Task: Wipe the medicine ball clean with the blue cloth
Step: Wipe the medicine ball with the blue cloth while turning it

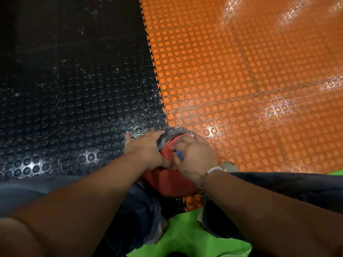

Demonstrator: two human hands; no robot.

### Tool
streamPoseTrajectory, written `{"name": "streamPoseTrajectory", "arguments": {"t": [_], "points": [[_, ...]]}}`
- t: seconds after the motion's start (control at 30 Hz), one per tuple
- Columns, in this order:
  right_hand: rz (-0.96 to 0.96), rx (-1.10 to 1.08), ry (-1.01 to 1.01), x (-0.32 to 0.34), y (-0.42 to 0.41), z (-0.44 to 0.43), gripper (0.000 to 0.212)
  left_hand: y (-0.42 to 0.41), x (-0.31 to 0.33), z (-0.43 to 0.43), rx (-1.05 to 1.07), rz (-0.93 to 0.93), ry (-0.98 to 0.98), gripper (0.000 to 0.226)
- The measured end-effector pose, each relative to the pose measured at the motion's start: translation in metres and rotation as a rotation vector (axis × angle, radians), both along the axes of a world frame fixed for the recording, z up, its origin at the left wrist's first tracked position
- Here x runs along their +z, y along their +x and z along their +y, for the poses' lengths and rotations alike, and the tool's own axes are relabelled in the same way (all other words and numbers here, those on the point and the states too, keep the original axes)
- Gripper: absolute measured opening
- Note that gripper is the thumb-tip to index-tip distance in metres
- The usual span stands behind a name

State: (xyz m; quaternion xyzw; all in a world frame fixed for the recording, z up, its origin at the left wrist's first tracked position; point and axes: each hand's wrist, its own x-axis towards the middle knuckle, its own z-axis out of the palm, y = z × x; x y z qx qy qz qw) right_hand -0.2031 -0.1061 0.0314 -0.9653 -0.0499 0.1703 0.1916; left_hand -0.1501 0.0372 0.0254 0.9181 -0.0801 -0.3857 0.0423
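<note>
1. A studded black floor mat (74, 80) meets a studded orange floor mat (241, 80) along a toothed seam. Both shine under overhead light, and a green mat (185, 238) lies at the near edge.
2. The red-and-black medicine ball (167, 180) sits on the floor at that seam, between the legs of a person in dark jeans who leans over it.
3. The left hand (146, 145) lies flat on the ball's black upper-left panel, fingers fairly straight and spread, apparently steadying it.
4. The right hand (194, 156) presses on the ball's top right, fingers bunched around the cloth.
5. A pale bracelet (213, 170) circles the right wrist.
6. Only a sliver of the blue cloth (179, 154) shows between the right hand's fingers, held against the red surface.

Wiping looks to be under way on the upper face. The black panel catches a sheen, though whether that is moisture or glare cannot be told. The lower red side and the underside appear left to do, which would likely mean turning the ball.
</note>
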Motion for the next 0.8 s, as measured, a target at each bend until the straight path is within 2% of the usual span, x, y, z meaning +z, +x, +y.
{"name": "streamPoseTrajectory", "arguments": {"t": [0.07, 0.13, 0.17, 0.2, 0.3, 0.33, 0.37, 0.5, 0.53, 0.57, 0.63, 0.73, 0.8], "points": [[0.085, -0.168, 0.070, -0.006, 0.012, -0.016, 0.027, 0.000, 0.001, 0.001, 0.008, 0.016, 0.003, 0.118], [0.213, -0.492, 0.234, -0.010, 0.025, -0.035, 0.031, -0.002, 0.001, 0.001, 0.014, 0.022, 0.001, 0.119], [0.242, -0.534, 0.259, -0.010, 0.027, -0.036, 0.033, -0.002, 0.002, 0.000, 0.018, 0.020, -0.002, 0.119], [0.225, -0.466, 0.206, -0.011, 0.028, -0.032, 0.033, -0.002, 0.002, -0.002, 0.018, 0.016, -0.004, 0.119], [0.029, -0.025, 0.034, -0.007, 0.018, 0.005, 0.030, -0.004, 0.000, -0.005, -0.001, -0.033, -0.008, 0.107], [0.003, 0.046, 0.011, -0.005, 0.016, 0.011, 0.029, -0.005, 0.000, -0.006, -0.009, -0.049, -0.007, 0.103], [0.016, 0.054, -0.001, -0.007, 0.019, 0.010, 0.029, -0.006, 0.000, -0.006, -0.015, -0.054, -0.003, 0.104], [0.238, -0.452, 0.255, -0.019, 0.039, -0.026, 0.028, -0.012, 0.002, -0.005, -0.044, -0.039, 0.022, 0.120], [0.230, -0.480, 0.229, -0.020, 0.040, -0.028, 0.028, -0.013, 0.002, -0.004, -0.046, -0.045, 0.026, 0.121], [0.202, -0.427, 0.160, -0.021, 0.039, -0.026, 0.026, -0.013, 0.003, -0.004, -0.046, -0.049, 0.030, 0.121], [0.103, -0.187, 0.055, -0.017, 0.033, -0.009, 0.024, -0.012, 0.005, -0.003, -0.036, -0.046, 0.045, 0.121], [0.086, 0.170, 0.039, -0.004, 0.029, 0.007, 0.023, -0.011, 0.009, 0.001, -0.022, -0.031, 0.073, 0.120], [0.203, 0.109, 0.141, -0.005, 0.038, -0.003, 0.021, -0.012, 0.011, 0.003, -0.008, -0.019, 0.075, 0.118]]}}
